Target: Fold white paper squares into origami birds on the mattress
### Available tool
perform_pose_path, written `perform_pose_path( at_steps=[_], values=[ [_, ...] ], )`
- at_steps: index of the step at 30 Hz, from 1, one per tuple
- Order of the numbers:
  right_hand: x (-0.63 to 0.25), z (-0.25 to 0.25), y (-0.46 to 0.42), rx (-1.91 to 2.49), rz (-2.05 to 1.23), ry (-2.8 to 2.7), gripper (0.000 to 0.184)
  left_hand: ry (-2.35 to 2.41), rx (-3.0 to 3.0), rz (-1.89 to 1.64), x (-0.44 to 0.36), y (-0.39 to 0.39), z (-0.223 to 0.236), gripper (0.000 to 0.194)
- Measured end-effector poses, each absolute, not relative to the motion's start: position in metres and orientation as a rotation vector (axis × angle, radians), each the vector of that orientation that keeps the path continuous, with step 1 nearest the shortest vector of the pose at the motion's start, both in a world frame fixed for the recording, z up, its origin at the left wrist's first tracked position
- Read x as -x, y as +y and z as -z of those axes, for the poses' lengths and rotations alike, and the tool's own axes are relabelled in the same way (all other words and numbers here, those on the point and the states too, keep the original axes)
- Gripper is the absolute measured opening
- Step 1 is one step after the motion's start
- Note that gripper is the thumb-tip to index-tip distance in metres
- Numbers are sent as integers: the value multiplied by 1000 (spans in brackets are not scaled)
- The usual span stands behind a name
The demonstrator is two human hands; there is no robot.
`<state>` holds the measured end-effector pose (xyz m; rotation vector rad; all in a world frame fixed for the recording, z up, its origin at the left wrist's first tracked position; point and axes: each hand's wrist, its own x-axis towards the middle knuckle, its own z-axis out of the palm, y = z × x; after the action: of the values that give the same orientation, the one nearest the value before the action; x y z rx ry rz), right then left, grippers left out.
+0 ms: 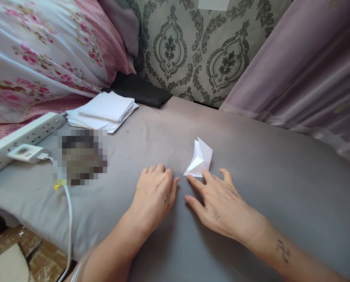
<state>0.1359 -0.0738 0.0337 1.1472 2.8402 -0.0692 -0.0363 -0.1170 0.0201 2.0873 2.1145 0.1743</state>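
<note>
Touching near edge of folded paper [204,158] with right hand [219,201], fingers apart. Resting left hand [155,192] curled at left; cannot tell its grip.

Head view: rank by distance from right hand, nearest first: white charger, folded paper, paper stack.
From the right hand:
1. Folded paper: right at the fingertips, just beyond the hand.
2. Paper stack: to the left, farther back.
3. White charger: far left.
</note>
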Motion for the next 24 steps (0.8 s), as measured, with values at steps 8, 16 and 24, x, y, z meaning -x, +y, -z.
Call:
perform_pose_path(
  at_steps=[8, 16, 24],
  values=[
    [-118, -46, -78, -1196, 181, 2594, 63, 2090, -2071, -150, 38, -118, -22, 33],
    [-123, -41, -79, -1260, 271, 2590, 63, 2082, -2085, -172, 39, -118, -21, 31],
    [-149, -33, -77, -1395, 350, 2661, 47, 2125, -2054, -160, 39, -114, -15, 29]
  ],
)
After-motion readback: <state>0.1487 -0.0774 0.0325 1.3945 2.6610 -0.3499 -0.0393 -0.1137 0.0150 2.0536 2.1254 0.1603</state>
